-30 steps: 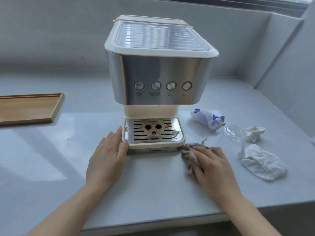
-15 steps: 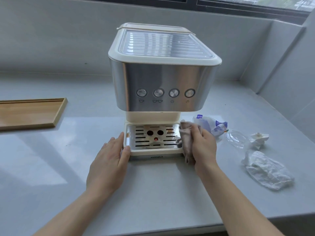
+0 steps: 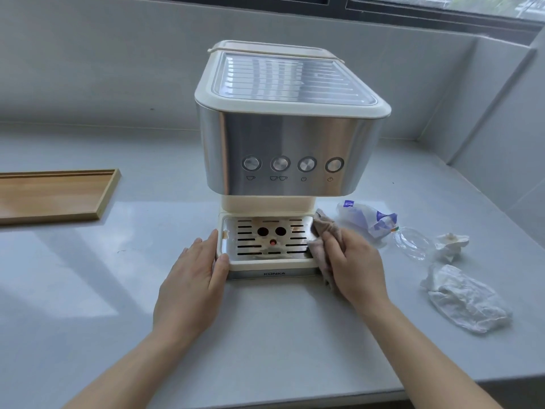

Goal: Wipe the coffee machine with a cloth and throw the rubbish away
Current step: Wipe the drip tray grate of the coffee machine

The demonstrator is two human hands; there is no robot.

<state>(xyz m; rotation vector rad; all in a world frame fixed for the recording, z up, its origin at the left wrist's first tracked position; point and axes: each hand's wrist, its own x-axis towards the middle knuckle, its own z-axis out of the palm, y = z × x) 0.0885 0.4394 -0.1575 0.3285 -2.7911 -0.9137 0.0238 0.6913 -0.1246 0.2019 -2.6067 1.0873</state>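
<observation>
steel and cream, the machine (image 3: 290,149) stands mid-counter (image 3: 280,335), four round buttons (image 3: 293,164) across its front. at its foot sits the drip tray (image 3: 267,242), a slotted metal grid with brown stains in a cream rim.

our left hand (image 3: 191,287) lies flat on the counter, fingers together and uncurled, thumb and forefinger touching the tray's left edge; it grips nothing. our right hand (image 3: 355,268) presses the cloth (image 3: 323,237), a greyish-pink rag, against the tray's right edge. the fingers are spread over the cloth rather than wrapped round it, and the cloth bunches up at the tray's far right corner and hangs down past the near right corner under the palm.

right of the machine the rubbish is scattered on the counter: a crumpled white and blue wrapper (image 3: 368,218) just beside the cloth, then a clear plastic lid (image 3: 411,242), a small wad of tissue (image 3: 451,245) touching it, and nearer to us a bigger crumpled white paper (image 3: 466,299), well apart from the hand.

far to the left, a shallow wooden tray (image 3: 59,196) lies on the counter, partly cut off by the frame.
</observation>
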